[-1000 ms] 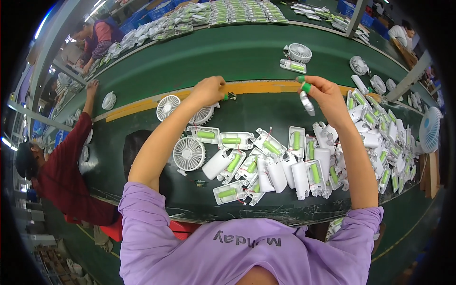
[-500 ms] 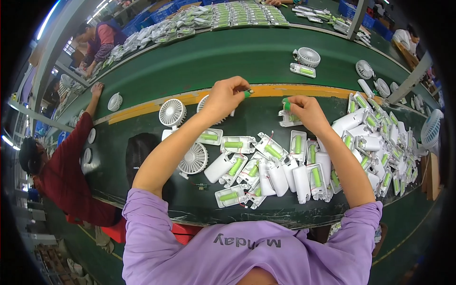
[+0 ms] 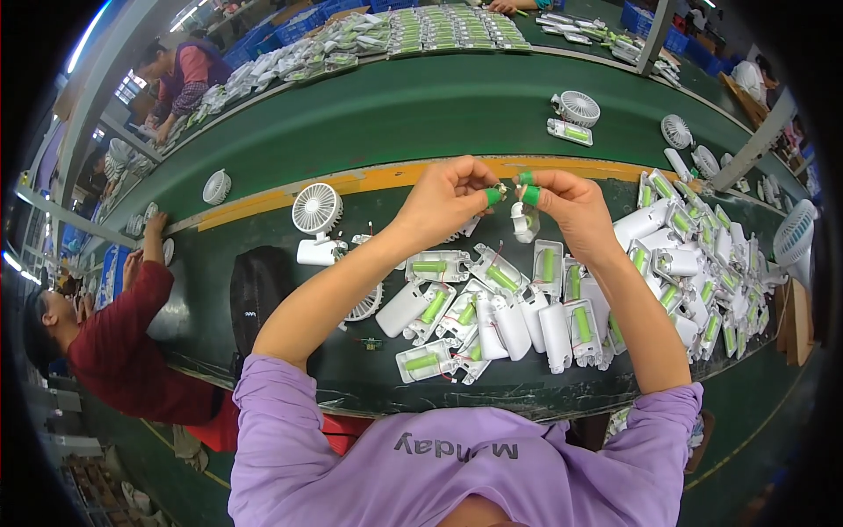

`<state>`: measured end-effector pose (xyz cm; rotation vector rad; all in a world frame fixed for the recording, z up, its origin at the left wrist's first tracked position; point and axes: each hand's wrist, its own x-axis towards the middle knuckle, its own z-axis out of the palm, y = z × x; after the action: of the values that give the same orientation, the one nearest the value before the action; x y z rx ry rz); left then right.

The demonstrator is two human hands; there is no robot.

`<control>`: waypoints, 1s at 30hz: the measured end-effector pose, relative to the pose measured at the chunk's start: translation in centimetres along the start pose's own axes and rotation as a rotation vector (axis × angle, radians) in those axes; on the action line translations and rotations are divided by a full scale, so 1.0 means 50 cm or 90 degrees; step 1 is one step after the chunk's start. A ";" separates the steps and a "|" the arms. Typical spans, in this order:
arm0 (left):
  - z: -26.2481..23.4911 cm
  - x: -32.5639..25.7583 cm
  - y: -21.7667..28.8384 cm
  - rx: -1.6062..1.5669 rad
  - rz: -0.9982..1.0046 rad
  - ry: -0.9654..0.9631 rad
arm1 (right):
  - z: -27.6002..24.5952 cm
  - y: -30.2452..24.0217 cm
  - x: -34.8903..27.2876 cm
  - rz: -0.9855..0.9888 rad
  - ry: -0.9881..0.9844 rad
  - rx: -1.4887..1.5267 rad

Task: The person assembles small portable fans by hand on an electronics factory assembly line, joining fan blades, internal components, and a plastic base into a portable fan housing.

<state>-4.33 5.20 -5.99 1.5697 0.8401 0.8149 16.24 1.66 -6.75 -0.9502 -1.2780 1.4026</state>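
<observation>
Between both hands, raised above the dark green bench, sits a small white fan housing part (image 3: 524, 221) w/ thin wires at its top. It hangs just below the fingertips, roughly centred, slightly nearer the right hand (image 3: 569, 206). Long axis runs approx. vertical in view, i.e. away from the person.

Left hand (image 3: 446, 200): thumb and forefinger pinched narrow on something tiny at the wire end; what exactly is too small to tell. Forefinger wears a green finger cot (image 3: 493, 196).

Right hand: also pinched narrow, a green cot on its fingertip, tips nearly touching the left's. Whether it grips the housing itself or only the wire, cannot tell. Both pinch points lie above the part, so the part lies down from the grips.

Directly beneath, on the bench: a spread of open white fan body shells (image 3: 492, 307), each w/ a green cylindrical battery cell (image 3: 429, 266) seated inside, lying at mixed angles. A bigger heap of the same shells (image 3: 702, 263) sits to the right. Left of the hands, one assembled white handheld fan (image 3: 316, 215) lies flat.

Beyond the yellow edge strip (image 3: 290, 198) runs the green conveyor belt (image 3: 421, 114), carrying a fan head and a shell. A co-worker in a red sleeve (image 3: 123, 342) is at far left.
</observation>
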 end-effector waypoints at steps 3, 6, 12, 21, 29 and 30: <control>0.011 -0.005 0.008 -0.025 -0.003 -0.001 | -0.001 -0.005 -0.010 -0.095 -0.003 -0.148; 0.018 -0.011 0.017 -0.066 0.018 -0.016 | 0.010 0.003 -0.019 -0.183 0.055 -0.295; 0.019 -0.025 0.030 -0.068 -0.013 -0.015 | 0.035 -0.040 -0.031 -0.182 0.082 -0.373; 0.023 -0.031 0.030 -0.071 -0.015 -0.012 | 0.017 -0.017 -0.030 -0.323 0.063 -0.533; 0.019 -0.035 0.026 -0.051 0.076 0.017 | 0.028 -0.025 -0.032 -0.304 0.044 -0.495; 0.020 -0.036 0.026 -0.052 0.075 0.017 | 0.029 -0.026 -0.032 -0.308 0.031 -0.503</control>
<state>-4.27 2.98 -4.97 1.5509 0.7291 0.9449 15.38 -0.27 -5.34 -1.0619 -1.9163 0.4805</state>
